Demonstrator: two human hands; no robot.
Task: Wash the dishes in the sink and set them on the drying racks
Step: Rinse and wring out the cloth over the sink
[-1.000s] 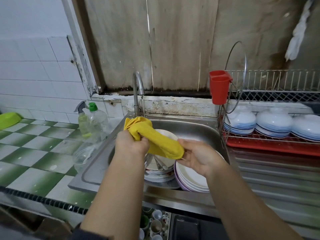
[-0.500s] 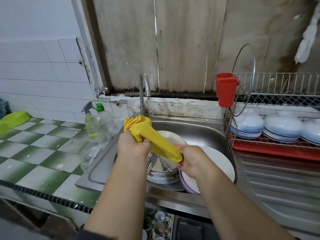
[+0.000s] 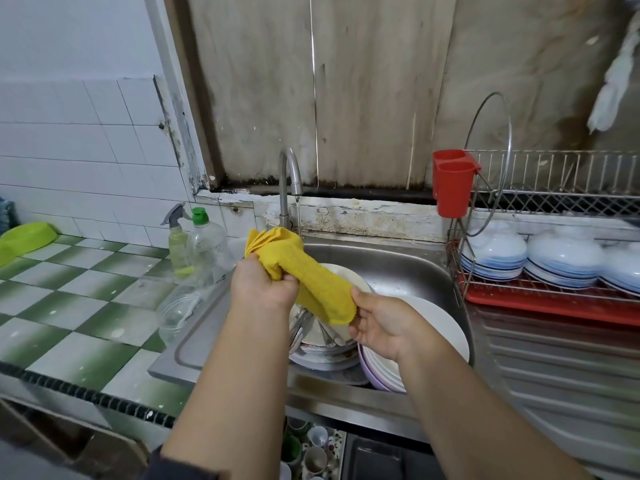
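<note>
Over the steel sink [image 3: 398,261] I hold a rolled yellow cloth [image 3: 311,282] with both hands. My left hand [image 3: 263,284] grips its upper end; my right hand [image 3: 381,323] pinches its lower end. Below the cloth a stack of dirty plates with cutlery [image 3: 322,337] fills the basin, and white plates [image 3: 433,327] lean at the basin's right side. A thin stream of water falls from the tap [image 3: 289,181]. The wire drying rack [image 3: 554,289] with a red tray stands at the right and carries white bowls with blue rims [image 3: 495,254].
A spray bottle [image 3: 176,244], a clear green-capped bottle [image 3: 206,247] and a clear plastic container [image 3: 176,313] stand left of the sink on the green-and-white tiled counter [image 3: 69,299]. A red cutlery cup [image 3: 452,183] hangs on the rack. Cups sit below the counter [image 3: 311,452].
The view has shifted slightly; both hands keep hold of the yellow cloth over the sink, and my right hand has turned a little at the cloth's lower end.
</note>
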